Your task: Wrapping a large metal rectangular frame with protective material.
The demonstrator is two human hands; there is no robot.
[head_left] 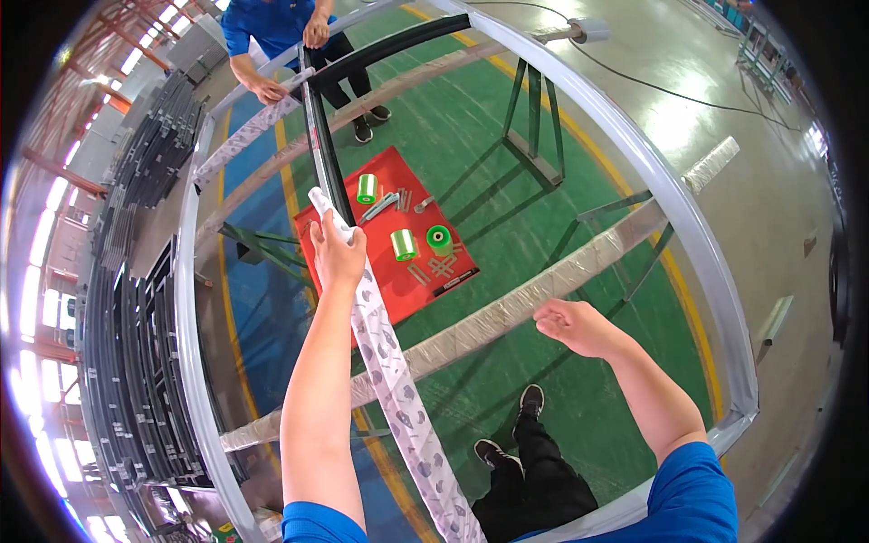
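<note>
My left hand (339,257) is closed around the middle bar of a large window-like frame, on white film (385,353) with a grey pattern. The film covers the bar from near my body up to the hand, and its white end (319,199) sticks up just beyond my fingers. Farther on, the bar (324,149) shows dark and bare. My right hand (579,328) hangs in the air inside the frame's right half, fingers loosely bent, with nothing visible in it. Below it runs a wrapped support beam (507,312).
A red board (389,181) below holds green-rimmed tape rolls (403,244), a utility knife (380,206) and small strips. The frame's silver outer rail (670,190) surrounds me. Across it, a co-worker in blue (272,32) has both hands at the far bars. Dark profiles (136,362) are stacked at left.
</note>
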